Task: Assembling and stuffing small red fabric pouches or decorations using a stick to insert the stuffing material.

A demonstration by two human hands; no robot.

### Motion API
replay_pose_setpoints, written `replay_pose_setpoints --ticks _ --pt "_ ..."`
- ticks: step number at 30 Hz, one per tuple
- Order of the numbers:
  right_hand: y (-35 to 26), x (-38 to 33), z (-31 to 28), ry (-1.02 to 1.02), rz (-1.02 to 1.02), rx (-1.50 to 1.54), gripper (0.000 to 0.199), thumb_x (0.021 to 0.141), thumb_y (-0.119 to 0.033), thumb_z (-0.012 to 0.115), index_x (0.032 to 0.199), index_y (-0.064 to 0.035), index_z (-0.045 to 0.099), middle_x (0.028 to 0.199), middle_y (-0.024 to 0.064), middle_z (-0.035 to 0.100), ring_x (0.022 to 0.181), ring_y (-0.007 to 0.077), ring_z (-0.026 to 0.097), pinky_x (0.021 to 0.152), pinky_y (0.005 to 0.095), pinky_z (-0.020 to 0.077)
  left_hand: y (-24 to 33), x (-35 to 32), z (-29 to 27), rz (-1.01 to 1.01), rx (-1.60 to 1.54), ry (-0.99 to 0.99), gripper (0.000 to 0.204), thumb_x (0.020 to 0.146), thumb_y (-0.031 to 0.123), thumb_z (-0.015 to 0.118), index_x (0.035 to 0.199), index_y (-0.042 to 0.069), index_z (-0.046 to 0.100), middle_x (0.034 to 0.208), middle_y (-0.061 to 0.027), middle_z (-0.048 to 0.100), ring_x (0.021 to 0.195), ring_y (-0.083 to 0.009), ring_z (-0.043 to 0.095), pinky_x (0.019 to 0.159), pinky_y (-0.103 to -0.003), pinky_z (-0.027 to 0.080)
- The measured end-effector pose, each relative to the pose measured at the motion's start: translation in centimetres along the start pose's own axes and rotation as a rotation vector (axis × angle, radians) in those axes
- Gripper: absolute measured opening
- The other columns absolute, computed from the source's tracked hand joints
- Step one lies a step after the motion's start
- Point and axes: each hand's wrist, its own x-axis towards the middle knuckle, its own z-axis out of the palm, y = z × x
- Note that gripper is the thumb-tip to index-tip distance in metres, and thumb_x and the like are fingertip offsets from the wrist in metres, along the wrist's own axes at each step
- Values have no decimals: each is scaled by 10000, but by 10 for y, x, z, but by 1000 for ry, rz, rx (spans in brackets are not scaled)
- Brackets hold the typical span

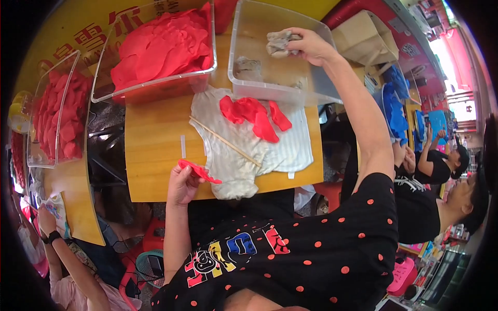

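Right fingers [298,45] clasp grey cloth [278,44]; left fingers [181,175], red fabric [201,170] (2 bins [155,88] hold more).

The wooden table [155,160] bears a red-filled bin [155,92] at its far left corner, a clear tub [280,92] far right, a pale strip [183,145] toward the left edge, and crumpled cloth [220,147] reaching the near edge.

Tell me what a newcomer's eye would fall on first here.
Probably the big heap of bright red petal-like pieces in a clear bin, upper left of centre. Then comes the right hand, holding a crumpled greyish wad at a second clear bin, top centre, and the left hand, pinching one red piece near the front edge of the table.
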Motion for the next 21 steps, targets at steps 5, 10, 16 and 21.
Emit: replay_pose_setpoints --ticks 5,10,16,21 --pt "-28 -116 7 -21 -178 320 390 745 83 577 1112 -51 572 1037 48 606 897 133 603 731 285 525 -4 -2 -13 -4 -15 -24 226 900 214 572 944 -6 600 913 -180 658 729 -224 662 650 -287 562" --pt "9 -185 36 6 -125 235 399 716 71 602 1094 -56 588 1021 47 608 889 114 594 735 255 509 -1 -1 -5 31 -15 -21 218 921 190 538 968 -16 591 926 -152 655 852 -242 656 661 -297 576" --pt "125 -210 64 -8 -70 -559 379 747 -124 674 1107 -32 600 899 18 625 795 110 584 752 256 473 -1 0 -5 24 -23 0 226 937 185 512 985 -22 588 933 -149 654 874 -243 653 668 -292 579" --pt "132 -218 70 288 90 -453 363 777 -167 657 1110 -29 614 909 63 659 788 119 610 754 262 477 0 -3 -7 37 -33 -27 232 940 189 508 998 -23 581 964 -147 644 887 -231 648 676 -290 577"
